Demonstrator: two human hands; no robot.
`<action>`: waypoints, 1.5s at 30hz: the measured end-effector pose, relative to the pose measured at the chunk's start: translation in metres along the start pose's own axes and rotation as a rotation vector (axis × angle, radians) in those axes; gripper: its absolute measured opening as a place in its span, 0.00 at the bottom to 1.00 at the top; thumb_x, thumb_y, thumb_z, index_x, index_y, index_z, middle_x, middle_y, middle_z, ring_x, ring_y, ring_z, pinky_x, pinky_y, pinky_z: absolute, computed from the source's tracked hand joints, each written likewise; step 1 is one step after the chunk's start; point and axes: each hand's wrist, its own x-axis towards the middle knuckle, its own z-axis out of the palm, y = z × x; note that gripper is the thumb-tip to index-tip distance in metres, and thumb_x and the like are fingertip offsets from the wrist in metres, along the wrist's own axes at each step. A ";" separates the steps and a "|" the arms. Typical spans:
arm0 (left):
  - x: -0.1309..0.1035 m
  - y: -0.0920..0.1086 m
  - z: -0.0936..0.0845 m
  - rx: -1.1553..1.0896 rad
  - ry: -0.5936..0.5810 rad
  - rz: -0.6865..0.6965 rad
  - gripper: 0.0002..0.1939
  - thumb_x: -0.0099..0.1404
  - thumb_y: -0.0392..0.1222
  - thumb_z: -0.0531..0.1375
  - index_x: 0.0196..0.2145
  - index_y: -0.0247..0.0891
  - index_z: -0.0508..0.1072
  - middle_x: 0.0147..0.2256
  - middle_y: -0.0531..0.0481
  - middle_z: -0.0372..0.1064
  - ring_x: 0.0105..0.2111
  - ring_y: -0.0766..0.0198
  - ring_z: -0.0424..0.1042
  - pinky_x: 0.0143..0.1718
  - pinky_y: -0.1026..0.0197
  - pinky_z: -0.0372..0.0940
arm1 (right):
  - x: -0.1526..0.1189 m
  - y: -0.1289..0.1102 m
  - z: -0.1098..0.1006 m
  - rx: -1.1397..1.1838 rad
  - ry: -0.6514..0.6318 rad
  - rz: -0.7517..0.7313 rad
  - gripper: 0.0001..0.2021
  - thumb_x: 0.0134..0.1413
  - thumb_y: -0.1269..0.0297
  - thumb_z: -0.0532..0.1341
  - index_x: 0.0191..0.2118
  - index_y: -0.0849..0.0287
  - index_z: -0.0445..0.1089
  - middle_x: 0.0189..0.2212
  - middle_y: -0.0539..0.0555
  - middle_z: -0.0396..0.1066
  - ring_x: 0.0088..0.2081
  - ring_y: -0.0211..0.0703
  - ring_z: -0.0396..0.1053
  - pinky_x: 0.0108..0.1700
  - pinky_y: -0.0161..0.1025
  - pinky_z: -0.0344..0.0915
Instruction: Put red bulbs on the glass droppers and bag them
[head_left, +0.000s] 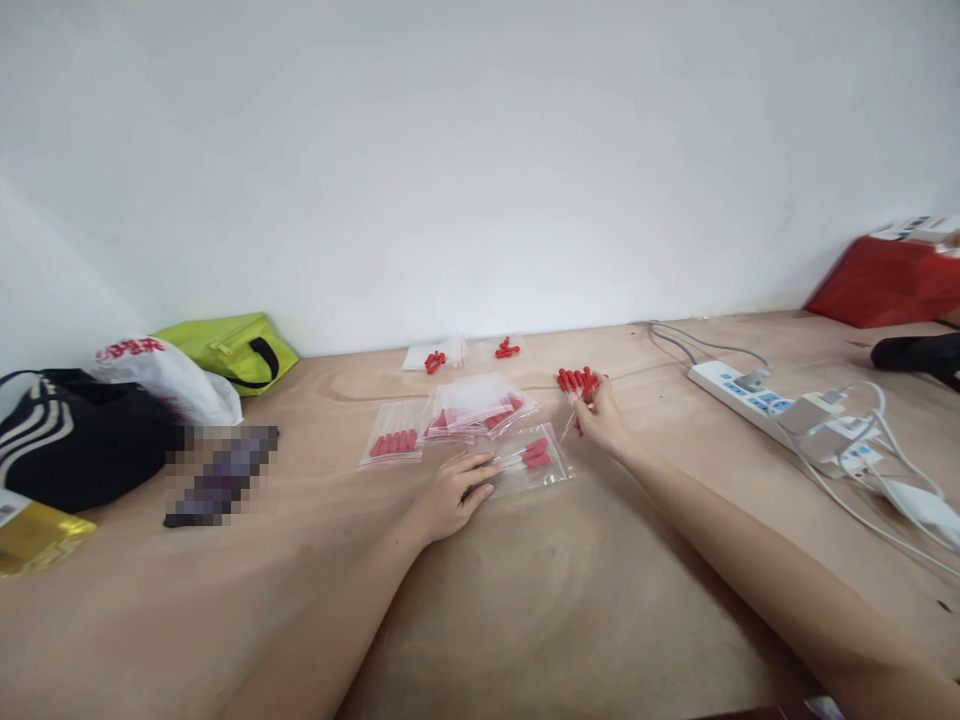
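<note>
A clear zip bag with a few red-ended pieces lies on the table in front of me. My left hand rests at its left edge, fingers apart around the bag's side. To the right, my right hand has its fingers closed at a bunch of red-ended pieces; the fingertips are partly hidden. Beyond my left hand are a stack of filled bags and a bag holding several red pieces. Near the wall lie two small groups of red pieces on clear bags.
A white power strip with plugs and cables stands at the right, before a red box. On the left are a green pouch, a white plastic bag, a black bag and a yellow packet.
</note>
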 end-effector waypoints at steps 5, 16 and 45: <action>0.000 0.000 0.000 -0.006 0.013 0.000 0.17 0.63 0.38 0.51 0.49 0.44 0.67 0.52 0.48 0.62 0.52 0.59 0.60 0.55 0.49 0.53 | -0.025 0.012 -0.002 0.165 0.086 0.084 0.32 0.45 0.64 0.54 0.55 0.53 0.38 0.28 0.48 0.62 0.18 0.35 0.61 0.20 0.36 0.63; 0.001 0.000 0.001 0.008 -0.002 -0.009 0.16 0.65 0.39 0.49 0.50 0.45 0.66 0.53 0.48 0.61 0.53 0.59 0.59 0.55 0.48 0.53 | -0.039 -0.002 0.007 0.252 0.106 0.084 0.26 0.46 0.60 0.54 0.50 0.55 0.41 0.26 0.45 0.58 0.19 0.33 0.62 0.22 0.35 0.65; 0.001 0.000 0.001 0.006 0.030 -0.001 0.17 0.64 0.40 0.50 0.51 0.44 0.65 0.52 0.50 0.62 0.52 0.60 0.60 0.55 0.51 0.54 | -0.055 -0.009 -0.001 0.237 -0.479 0.219 0.13 0.37 0.56 0.64 0.28 0.61 0.71 0.21 0.49 0.70 0.20 0.32 0.63 0.24 0.33 0.64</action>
